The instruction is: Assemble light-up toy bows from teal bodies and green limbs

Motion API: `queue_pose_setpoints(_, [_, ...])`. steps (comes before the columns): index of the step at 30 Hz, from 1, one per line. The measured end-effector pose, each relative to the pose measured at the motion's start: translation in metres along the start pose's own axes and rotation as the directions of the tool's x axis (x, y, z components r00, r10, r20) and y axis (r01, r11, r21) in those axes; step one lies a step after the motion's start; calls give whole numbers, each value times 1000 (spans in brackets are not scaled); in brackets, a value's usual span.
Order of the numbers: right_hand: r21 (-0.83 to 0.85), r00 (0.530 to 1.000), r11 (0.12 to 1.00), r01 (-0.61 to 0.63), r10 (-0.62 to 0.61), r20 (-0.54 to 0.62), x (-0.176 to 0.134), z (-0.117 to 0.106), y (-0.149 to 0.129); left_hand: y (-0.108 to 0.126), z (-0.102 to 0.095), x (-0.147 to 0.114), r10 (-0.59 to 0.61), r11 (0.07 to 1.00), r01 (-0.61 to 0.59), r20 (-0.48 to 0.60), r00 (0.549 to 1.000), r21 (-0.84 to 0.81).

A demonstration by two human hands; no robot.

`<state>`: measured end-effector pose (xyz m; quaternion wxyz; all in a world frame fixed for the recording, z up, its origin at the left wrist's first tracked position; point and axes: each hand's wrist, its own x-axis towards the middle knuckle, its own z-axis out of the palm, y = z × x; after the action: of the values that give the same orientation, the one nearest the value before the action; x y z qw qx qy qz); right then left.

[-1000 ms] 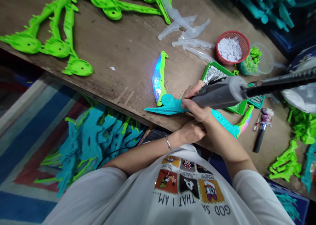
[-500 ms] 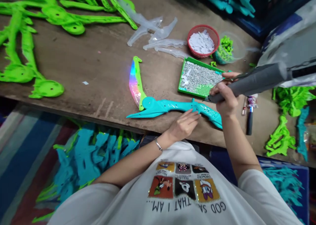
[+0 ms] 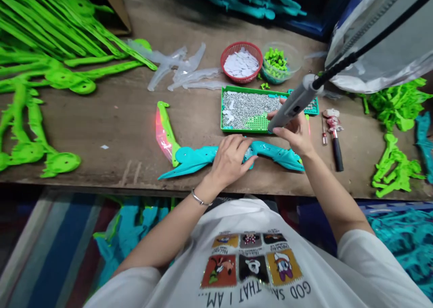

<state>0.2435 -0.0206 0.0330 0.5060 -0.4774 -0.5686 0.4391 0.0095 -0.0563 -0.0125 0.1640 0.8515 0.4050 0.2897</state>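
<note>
One lit tip (image 3: 162,130), left of centre in the frame, looks thin and fragile; I'd keep off it. The teal piece (image 3: 199,157) it joins lies across the centre, probably light, stiff, slick plastic, best held mid-length. There my left hand (image 3: 230,161) lies over it, thumb spread from fingers, not clasping. Right of centre, my right hand (image 3: 295,134) has its fingers curled round a grey tool (image 3: 294,102).

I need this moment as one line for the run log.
left hand: resting on teal piece | right hand: holds grey tool near green tray | red basket: contains white pieces
</note>
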Motion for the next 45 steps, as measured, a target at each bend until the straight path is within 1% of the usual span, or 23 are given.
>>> queue_pose_setpoints(2, [4, 1000, 1000, -29, 29, 3, -4, -12, 3, -3, -5, 15, 16, 999, -16, 13, 1000, 31])
queue_pose_setpoints(3, [-3, 999, 999, -45, 45, -9, -6, -19, 5, -7, -7, 23, 1, 999, 0, -4, 1000, 52])
queue_pose_setpoints(4, [-21, 998, 998, -64, 63, -29, -8, -26, 8, -11, -10, 32, -33, 996, 35, -29, 999, 82])
queue_pose_setpoints(6, [-89, 991, 991, -103, 95, -89, -11, -38, 11, -23, -15, 49, -139, 974, 149, -68, 988, 170])
queue_pose_setpoints(7, [-130, 988, 984, -118, 104, -112, -12, -41, 12, -30, -17, 56, -196, 954, 206, -65, 978, 217])
queue_pose_setpoints(9, [-203, 987, 971, -127, 102, -126, -15, -44, 11, -44, -22, 71, -284, 917, 276, -16, 959, 288])
queue_pose_setpoints(11, [-240, 991, 965, -110, 87, -102, -18, -40, 9, -55, -26, 83, -319, 904, 293, 34, 947, 310])
queue_pose_setpoints(14, [-246, 995, 966, -85, 68, -75, -23, -27, 8, -69, -28, 101, -324, 901, 301, 24, 946, 313])
queue_pose_setpoints(16, [-238, 995, 968, -79, 64, -71, -27, -18, 8, -77, -26, 113, -339, 891, 315, 20, 940, 328])
queue_pose_setpoints(20, [-262, 996, 962, -77, 59, -73, -39, -6, 6, -86, -16, 130, -350, 891, 308, 74, 934, 333])
queue_pose_setpoints(24, [-310, 992, 947, -80, 44, -122, -53, -2, -2, -88, -11, 133, -353, 905, 316, 88, 932, 284])
queue_pose_setpoints(26, [-299, 986, 950, -86, 39, -162, -59, -2, -5, -89, -14, 132, -363, 913, 332, 99, 927, 237])
queue_pose_setpoints(29, [-270, 978, 958, -97, 42, -204, -65, -1, -5, -93, -20, 132, -363, 920, 344, 81, 928, 186])
queue_pose_setpoints(31, [-261, 977, 960, -104, 49, -209, -68, 3, -2, -96, -24, 132, -356, 923, 333, 94, 930, 193])
queue_pose_setpoints(36, [-266, 982, 959, -101, 54, -181, -75, 17, 4, -96, -23, 135, -348, 920, 283, 230, 909, 272])
queue_pose_setpoints(38, [-285, 983, 953, -99, 48, -179, -77, 19, 4, -95, -21, 137, -341, 919, 266, 244, 908, 292])
queue_pose_setpoints(40, [-304, 982, 948, -95, 39, -184, -78, 18, 3, -94, -24, 139, -329, 920, 255, 232, 915, 296])
queue_pose_setpoints(42, [-318, 980, 944, -92, 29, -198, -79, 15, 3, -89, -30, 137, -307, 936, 258, 193, 932, 239])
queue_pose_setpoints(43, [-321, 977, 943, -93, 24, -211, -80, 15, 3, -83, -35, 133, -292, 949, 265, 159, 943, 170])
queue_pose_setpoints(45, [-291, 970, 952, -98, 25, -243, -82, 20, 2, -65, -43, 116, -274, 958, 278, 69, 959, -63])
